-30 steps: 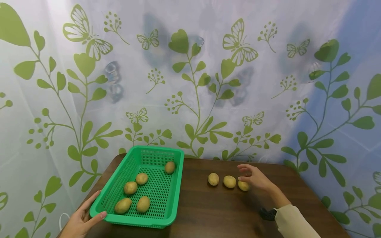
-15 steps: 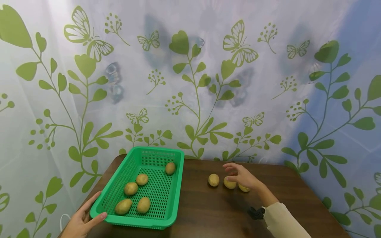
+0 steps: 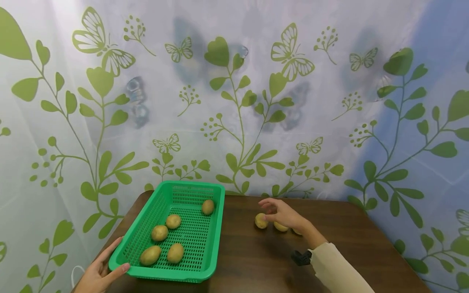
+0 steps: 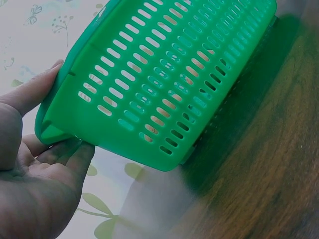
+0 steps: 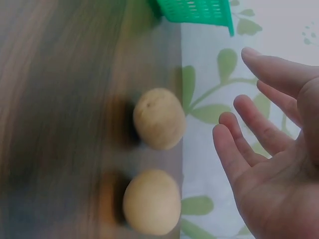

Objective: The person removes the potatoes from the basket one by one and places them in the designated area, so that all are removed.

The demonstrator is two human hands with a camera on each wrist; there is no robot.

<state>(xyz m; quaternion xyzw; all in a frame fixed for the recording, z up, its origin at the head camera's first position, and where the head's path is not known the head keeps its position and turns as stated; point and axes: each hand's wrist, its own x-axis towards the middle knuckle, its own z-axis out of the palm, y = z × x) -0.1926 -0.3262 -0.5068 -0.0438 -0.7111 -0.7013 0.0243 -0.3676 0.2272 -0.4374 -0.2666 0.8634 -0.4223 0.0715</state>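
My left hand (image 3: 99,273) grips the near left corner of the green plastic basket (image 3: 172,273). In the left wrist view, the thumb and fingers of that hand (image 4: 47,194) pinch the rim of the slotted basket (image 4: 144,94). Several potatoes (image 3: 159,233) lie inside, mostly toward its left and near side. My right hand (image 3: 285,215), fingers relaxed and holding nothing, hovers over a row of three potatoes on the table. Its thumb overlaps the leftmost potato (image 3: 260,221); the middle potato (image 3: 280,227) and the right one are partly hidden behind the hand and wrist.
The dark wooden table (image 3: 249,260) carries the basket on its left and the potato row on its right. A white curtain (image 3: 234,101) printed with green leaves and butterflies hangs right behind the table's back edge. A black strap (image 3: 301,257) sits at the right wrist.
My right hand has moved left along the row, from over the rightmost potato to beside the leftmost one. My left hand stays on the basket's corner, and the potatoes have not moved.
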